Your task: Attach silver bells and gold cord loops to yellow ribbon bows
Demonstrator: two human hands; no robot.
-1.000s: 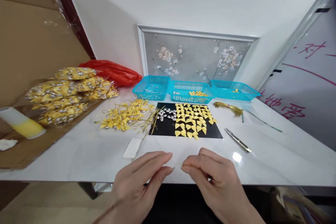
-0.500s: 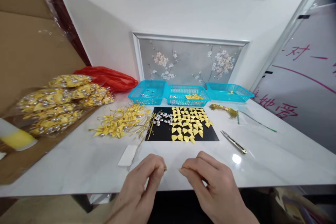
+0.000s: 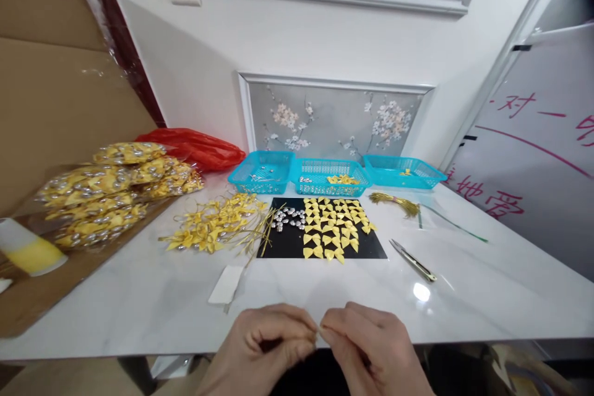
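My left hand and my right hand meet at the table's front edge, fingertips almost touching. Both are closed in a pinch, and whatever lies between the fingers is too small and covered to make out. Beyond them is a black mat bearing rows of yellow ribbon bows and a cluster of silver beads. To its left lies a loose heap of yellow bow flowers with gold stems. A white slip of paper rests nearer my left hand.
Thread snips lie right of the mat, below a bundle of gold wires. Three blue baskets line the wall. Bagged yellow flowers, a red plastic bag and a white-and-yellow roll are at left.
My hands have come together from a gap, the left moving rightward. A tiny gold tip beside the left fingertips no longer shows clearly. The camera view has tilted slightly upward.
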